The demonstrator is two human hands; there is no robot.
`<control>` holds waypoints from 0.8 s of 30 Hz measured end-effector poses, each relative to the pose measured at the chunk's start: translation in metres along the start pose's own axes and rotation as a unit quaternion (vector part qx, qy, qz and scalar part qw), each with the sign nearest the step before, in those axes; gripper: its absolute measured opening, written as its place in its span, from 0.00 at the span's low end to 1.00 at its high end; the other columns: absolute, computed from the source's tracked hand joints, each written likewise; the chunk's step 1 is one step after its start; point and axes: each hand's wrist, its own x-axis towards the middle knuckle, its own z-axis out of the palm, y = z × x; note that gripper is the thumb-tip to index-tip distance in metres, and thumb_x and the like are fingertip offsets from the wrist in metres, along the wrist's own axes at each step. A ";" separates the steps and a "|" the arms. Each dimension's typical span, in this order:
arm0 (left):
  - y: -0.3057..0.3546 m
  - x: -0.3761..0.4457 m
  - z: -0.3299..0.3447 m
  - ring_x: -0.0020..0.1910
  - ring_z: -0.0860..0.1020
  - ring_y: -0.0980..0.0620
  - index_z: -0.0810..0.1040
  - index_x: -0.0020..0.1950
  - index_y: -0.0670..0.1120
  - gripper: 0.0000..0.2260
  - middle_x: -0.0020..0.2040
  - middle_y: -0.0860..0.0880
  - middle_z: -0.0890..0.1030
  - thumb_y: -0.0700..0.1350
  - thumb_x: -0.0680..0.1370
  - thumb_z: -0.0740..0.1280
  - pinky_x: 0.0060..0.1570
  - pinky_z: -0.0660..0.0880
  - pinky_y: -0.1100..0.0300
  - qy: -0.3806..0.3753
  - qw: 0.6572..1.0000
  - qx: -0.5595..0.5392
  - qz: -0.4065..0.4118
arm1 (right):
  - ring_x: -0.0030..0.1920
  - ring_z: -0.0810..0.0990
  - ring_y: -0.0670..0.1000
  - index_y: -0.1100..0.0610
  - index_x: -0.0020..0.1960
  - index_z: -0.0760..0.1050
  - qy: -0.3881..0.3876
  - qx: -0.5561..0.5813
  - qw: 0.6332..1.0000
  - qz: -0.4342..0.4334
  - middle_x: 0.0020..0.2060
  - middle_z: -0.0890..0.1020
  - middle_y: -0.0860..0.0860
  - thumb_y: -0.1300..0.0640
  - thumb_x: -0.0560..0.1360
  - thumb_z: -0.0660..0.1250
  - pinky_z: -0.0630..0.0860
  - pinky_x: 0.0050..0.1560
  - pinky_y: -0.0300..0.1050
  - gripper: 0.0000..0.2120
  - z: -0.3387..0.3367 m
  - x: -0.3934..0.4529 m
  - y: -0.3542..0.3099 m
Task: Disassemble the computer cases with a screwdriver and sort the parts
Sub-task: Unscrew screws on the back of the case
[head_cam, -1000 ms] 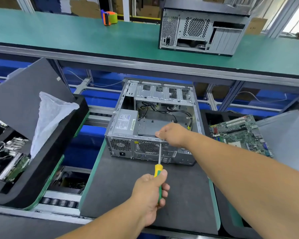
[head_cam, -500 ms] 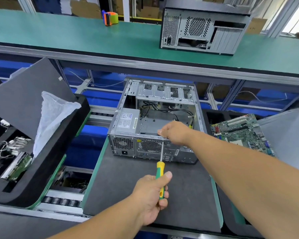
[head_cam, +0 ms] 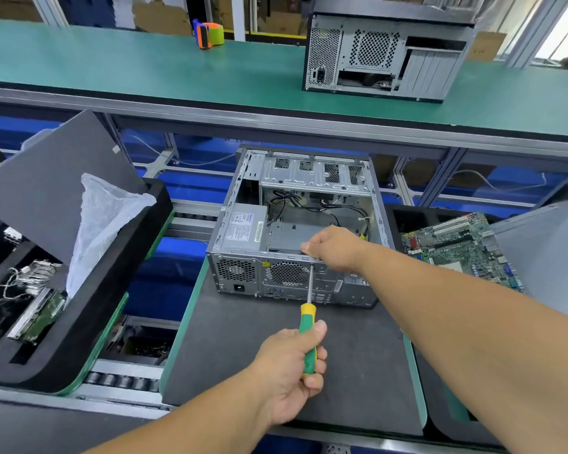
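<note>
A long green tabletop [head_cam: 128, 70] runs across the back on a grey metal frame [head_cam: 276, 121]. Beneath it sit blue bins [head_cam: 191, 188] and slanted aluminium struts [head_cam: 438, 178]. Cardboard boxes [head_cam: 276, 18] stand behind. Bright daylight enters through a window [head_cam: 564, 27] at upper right.

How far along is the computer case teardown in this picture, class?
Done: the open case has its side panel off, and a circuit board lies in the tray to the right. In hand: the left hand drives a screwdriver into the rear top edge while the right hand steadies it. Left: the power supply, the cables, and the second case on the shelf.
</note>
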 end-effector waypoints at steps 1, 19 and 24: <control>0.000 0.001 -0.001 0.30 0.72 0.52 0.72 0.54 0.45 0.16 0.36 0.44 0.78 0.49 0.77 0.76 0.23 0.64 0.63 0.008 1.000 0.000 0.004 | 0.25 0.59 0.48 0.52 0.36 0.67 -0.001 0.002 1.000 0.002 0.24 0.63 0.44 0.44 0.81 0.66 0.62 0.33 0.42 0.19 0.000 0.000 0.000; 0.001 -0.001 -0.002 0.31 0.74 0.51 0.75 0.55 0.42 0.13 0.40 0.43 0.83 0.52 0.82 0.69 0.25 0.67 0.62 0.017 1.000 -0.011 0.006 | 0.29 0.64 0.49 0.58 0.38 0.71 0.008 0.004 1.000 0.005 0.27 0.67 0.48 0.44 0.82 0.65 0.63 0.34 0.42 0.21 0.000 -0.003 -0.002; 0.000 0.001 -0.004 0.31 0.74 0.51 0.83 0.55 0.40 0.25 0.40 0.43 0.82 0.61 0.85 0.58 0.24 0.65 0.62 0.008 0.999 -0.028 -0.023 | 0.27 0.62 0.48 0.57 0.35 0.66 0.008 -0.006 1.000 0.005 0.26 0.66 0.46 0.44 0.82 0.65 0.62 0.32 0.41 0.23 0.000 -0.004 -0.003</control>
